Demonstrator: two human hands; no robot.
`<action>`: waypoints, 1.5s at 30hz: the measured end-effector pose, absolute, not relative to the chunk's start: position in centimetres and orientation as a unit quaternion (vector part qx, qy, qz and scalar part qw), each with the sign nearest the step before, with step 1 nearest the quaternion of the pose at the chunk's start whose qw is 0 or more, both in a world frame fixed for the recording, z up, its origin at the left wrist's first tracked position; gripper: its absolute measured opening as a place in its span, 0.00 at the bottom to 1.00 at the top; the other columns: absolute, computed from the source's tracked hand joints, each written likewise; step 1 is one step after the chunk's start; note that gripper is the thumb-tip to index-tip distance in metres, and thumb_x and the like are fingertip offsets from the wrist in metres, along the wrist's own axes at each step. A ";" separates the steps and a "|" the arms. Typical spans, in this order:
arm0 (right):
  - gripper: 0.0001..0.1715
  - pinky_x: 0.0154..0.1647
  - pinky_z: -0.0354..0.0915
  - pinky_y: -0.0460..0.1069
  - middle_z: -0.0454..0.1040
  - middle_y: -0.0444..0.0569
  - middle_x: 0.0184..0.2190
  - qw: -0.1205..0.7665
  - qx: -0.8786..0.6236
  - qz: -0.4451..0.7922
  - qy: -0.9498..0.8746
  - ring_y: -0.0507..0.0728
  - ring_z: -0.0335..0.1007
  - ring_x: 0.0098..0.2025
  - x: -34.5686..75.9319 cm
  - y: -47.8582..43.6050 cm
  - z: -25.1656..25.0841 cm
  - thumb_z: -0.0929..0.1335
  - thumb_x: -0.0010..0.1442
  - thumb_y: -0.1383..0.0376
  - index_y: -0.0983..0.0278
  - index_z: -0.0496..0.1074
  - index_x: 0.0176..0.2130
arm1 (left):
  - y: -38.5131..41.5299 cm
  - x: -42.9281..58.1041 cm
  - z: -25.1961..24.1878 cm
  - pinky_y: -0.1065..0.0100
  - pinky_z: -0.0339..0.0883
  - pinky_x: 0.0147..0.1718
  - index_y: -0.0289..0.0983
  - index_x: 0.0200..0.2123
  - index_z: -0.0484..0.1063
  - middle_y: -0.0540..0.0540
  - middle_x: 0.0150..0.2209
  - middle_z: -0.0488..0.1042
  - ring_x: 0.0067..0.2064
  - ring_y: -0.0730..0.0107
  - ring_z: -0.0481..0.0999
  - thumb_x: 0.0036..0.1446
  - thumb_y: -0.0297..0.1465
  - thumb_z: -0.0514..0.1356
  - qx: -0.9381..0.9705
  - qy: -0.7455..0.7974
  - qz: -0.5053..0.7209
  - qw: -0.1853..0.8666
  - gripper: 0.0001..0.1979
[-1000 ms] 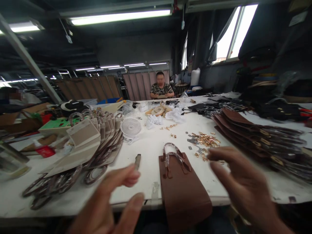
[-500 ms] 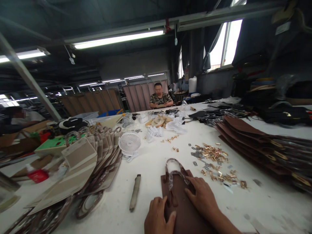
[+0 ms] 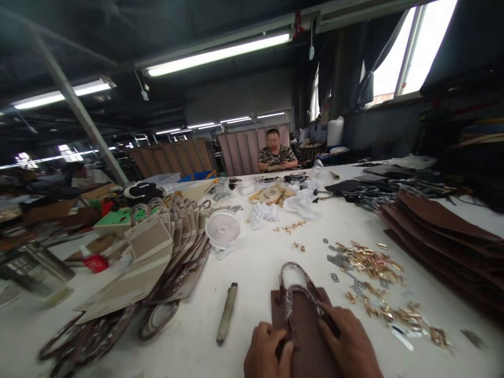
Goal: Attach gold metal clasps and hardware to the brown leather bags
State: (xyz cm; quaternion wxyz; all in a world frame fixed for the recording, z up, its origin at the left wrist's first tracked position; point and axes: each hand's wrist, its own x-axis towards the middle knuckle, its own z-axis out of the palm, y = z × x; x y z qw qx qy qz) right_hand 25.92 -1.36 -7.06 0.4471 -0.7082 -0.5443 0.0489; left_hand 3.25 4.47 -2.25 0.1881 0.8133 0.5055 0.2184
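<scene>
A brown leather bag panel (image 3: pixel 305 331) with wrapped handles (image 3: pixel 294 286) lies flat on the white table (image 3: pixel 260 262) right in front of me. My left hand (image 3: pixel 268 354) rests on its left edge with the fingers curled and the thumb pressed on the leather. My right hand (image 3: pixel 348 344) lies on its right side, fingers bent over the base of a handle. A slim grey hand tool (image 3: pixel 227 313) lies just left of the panel.
Loose gold metal fittings (image 3: pixel 374 273) are scattered to the right. A stack of brown panels (image 3: pixel 444 231) fills the right side, beige panels (image 3: pixel 157 257) the left. A small white fan (image 3: pixel 222 229) stands mid-table. A person sits at the far end (image 3: pixel 275 155).
A second ago both hands hovered open and blurred above the table edge; they then came down onto the brown panel. Since half a second ago they hold much the same place while the view shifted.
</scene>
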 end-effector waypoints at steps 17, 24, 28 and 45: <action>0.19 0.53 0.65 0.59 0.76 0.51 0.45 0.572 -0.638 0.075 -0.510 0.64 0.70 0.49 25.9 -3.4 -3.6 0.62 0.75 0.54 0.59 0.75 0.54 | 0.9 6.7 1.0 0.66 0.68 0.37 0.37 0.36 0.69 0.48 0.32 0.74 0.36 0.63 0.75 0.49 0.39 0.68 0.547 0.501 0.405 0.535 0.16; 0.20 0.60 0.64 0.57 0.73 0.52 0.56 0.611 -0.625 0.090 -0.477 0.62 0.68 0.57 25.9 -3.3 -3.4 0.62 0.74 0.56 0.60 0.71 0.60 | 1.7 6.8 0.1 0.60 0.70 0.55 0.33 0.60 0.67 0.36 0.52 0.78 0.55 0.53 0.78 0.52 0.48 0.72 0.462 0.498 0.390 0.621 0.38; 0.19 0.58 0.67 0.55 0.75 0.51 0.52 0.613 -0.616 0.105 -0.484 0.61 0.71 0.54 25.7 -2.7 -3.1 0.64 0.73 0.57 0.60 0.73 0.58 | 2.1 6.9 0.9 0.55 0.71 0.56 0.33 0.53 0.75 0.37 0.51 0.79 0.55 0.47 0.78 0.47 0.44 0.74 0.481 0.463 0.326 0.669 0.33; 0.13 0.49 0.67 0.55 0.75 0.51 0.50 0.248 -0.794 -0.046 -0.554 0.63 0.70 0.50 36.5 -3.6 -1.0 0.67 0.68 0.65 0.59 0.78 0.50 | 9.3 8.4 0.1 0.60 0.70 0.51 0.33 0.51 0.76 0.40 0.49 0.80 0.53 0.50 0.78 0.51 0.46 0.70 0.518 0.459 0.364 0.623 0.29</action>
